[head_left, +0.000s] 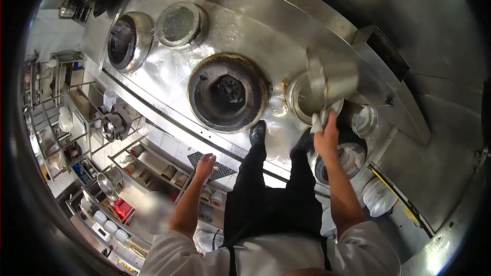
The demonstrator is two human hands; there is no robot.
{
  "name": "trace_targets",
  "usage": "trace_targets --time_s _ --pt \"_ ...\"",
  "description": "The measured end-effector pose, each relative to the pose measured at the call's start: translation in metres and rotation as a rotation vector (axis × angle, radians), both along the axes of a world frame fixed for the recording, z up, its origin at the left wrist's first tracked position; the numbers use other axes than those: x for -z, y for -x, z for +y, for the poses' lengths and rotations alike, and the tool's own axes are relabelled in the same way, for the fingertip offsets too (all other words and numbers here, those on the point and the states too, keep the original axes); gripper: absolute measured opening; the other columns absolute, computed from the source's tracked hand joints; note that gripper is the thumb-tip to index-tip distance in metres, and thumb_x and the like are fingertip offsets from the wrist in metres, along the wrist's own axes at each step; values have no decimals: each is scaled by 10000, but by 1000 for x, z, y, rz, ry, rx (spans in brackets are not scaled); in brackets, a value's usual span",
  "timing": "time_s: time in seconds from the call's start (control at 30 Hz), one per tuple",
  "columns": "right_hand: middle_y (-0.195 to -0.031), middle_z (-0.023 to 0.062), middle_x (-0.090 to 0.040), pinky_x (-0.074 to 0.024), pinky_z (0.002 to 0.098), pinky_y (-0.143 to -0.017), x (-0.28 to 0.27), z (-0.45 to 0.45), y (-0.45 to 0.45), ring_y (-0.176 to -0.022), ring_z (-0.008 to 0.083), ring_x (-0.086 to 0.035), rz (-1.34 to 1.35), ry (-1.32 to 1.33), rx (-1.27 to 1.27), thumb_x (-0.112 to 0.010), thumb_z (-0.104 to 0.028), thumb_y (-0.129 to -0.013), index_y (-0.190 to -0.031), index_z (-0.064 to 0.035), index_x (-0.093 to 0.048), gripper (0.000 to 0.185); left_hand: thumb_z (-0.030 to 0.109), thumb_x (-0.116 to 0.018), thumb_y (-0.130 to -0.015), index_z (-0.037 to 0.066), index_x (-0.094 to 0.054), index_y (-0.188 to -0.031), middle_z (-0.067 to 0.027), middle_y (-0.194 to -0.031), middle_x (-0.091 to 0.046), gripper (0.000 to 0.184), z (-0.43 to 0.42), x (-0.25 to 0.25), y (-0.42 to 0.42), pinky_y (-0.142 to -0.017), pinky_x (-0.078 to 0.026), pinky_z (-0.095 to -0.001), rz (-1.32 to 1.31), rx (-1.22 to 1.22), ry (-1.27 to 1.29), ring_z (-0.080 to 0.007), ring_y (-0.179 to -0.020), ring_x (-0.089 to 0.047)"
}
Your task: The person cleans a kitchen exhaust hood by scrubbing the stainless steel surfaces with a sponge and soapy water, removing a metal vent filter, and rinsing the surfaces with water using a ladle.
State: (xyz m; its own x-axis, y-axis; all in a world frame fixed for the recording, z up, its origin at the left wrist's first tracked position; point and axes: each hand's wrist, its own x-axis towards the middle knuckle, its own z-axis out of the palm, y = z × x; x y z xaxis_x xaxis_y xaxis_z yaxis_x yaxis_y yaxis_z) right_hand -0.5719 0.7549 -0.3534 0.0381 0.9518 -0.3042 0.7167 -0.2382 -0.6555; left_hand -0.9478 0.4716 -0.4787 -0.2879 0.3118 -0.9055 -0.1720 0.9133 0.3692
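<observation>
My right hand [326,135] is closed round a white cloth [316,122] at the handle end of a metal pan [335,75]. The pan is tilted on its side and smeared by motion, so its exact kind is unclear. Below it, a round steel pot [302,99] is set in the stove top, partly hidden by the pan. Out to the left, over the floor beyond the stove edge, my left hand [206,166] hangs with its fingers loosely bent and nothing visible in it.
My black shoes [258,134] stand on the steel stove top [238,25]. A large blackened burner [230,91] lies close by on the left. A strainer [365,121] and a bag-lined bin [350,159] are at the right. Shelves [153,166] with containers stand below.
</observation>
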Motion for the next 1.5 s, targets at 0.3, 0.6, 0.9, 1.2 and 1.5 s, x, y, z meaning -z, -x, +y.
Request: trace_targets --time_s 0.3,0.6,0.9,1.2,1.5 --pt "-1121 338 -557 -422 494 -927 191 -44 -94 -1079 485 -525 -271 650 173 -573 -218 -795 -1263 26 -392 558 241 -573 -924 46 -500 -1205 -16 -812 -570 350 -14 -48 -73 -570 -411 -232 -40 -151 140 -87 -665 -516" --pt "-967 282 -645 -518 447 -760 387 0 -134 -882 387 -650 -360 571 84 -601 -238 -807 -965 79 -582 354 262 -585 -921 73 -499 -1205 -22 -861 -587 352 -149 -53 -133 -617 -431 -250 -16 -270 382 -106 -746 -560" --pt "-560 38 -501 -398 312 -417 414 16 -176 -434 166 -483 680 973 359 -540 -184 -885 -700 -62 -501 225 232 -589 -914 29 -471 -1260 -66 -987 -610 418 -153 -53 -185 -675 -465 -266 68 -264 349 -136 -824 -584" --pt "-777 -12 -517 -408 243 -461 176 12 -153 -548 69 -489 1475 974 424 -546 -269 -912 -997 -127 -513 169 230 -593 -906 29 -503 -1242 -78 -980 -623 402 -95 -48 -192 -664 -469 -259 7 -74 203 -119 -825 -595" --pt "-875 69 -575 -454 277 -535 41 134 -73 -637 145 -546 2568 1158 384 -610 -253 -847 -1308 62 -353 614 256 -600 -910 59 -494 -1243 -39 -995 -610 402 -41 -72 -168 -709 -481 -276 1 -16 39 -136 -857 -602"
